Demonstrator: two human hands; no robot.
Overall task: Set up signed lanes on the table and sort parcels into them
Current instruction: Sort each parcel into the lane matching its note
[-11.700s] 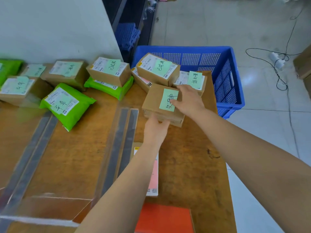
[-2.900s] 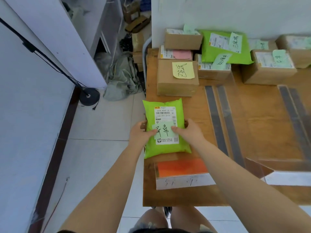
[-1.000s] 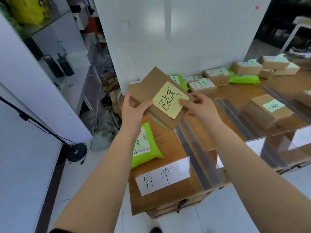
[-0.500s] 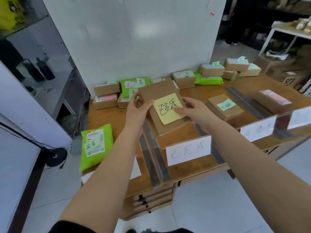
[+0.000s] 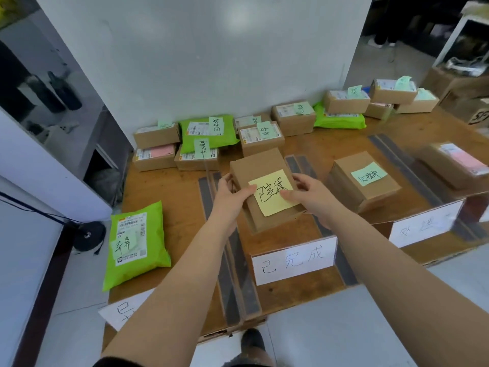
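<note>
Head view: nearest, the sign [image 5: 293, 260] fronts the middle lane; behind it, left hand [image 5: 229, 197] and right hand [image 5: 308, 196] clamp the box [image 5: 264, 178] low over the worktop [image 5: 169, 186]. Dropped crooked, it could overlap the lane strips [image 5: 234, 260].

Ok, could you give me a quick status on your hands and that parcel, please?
Left hand and right hand both gripping yellow-noted box. Box over lane behind 已完成 sign. Nothing in the way.

The white sign [image 5: 294, 260] in front of you says 已完成. The yellow note [image 5: 274, 193] on the brown box [image 5: 264, 165] you hold says 已完成 too.
</note>
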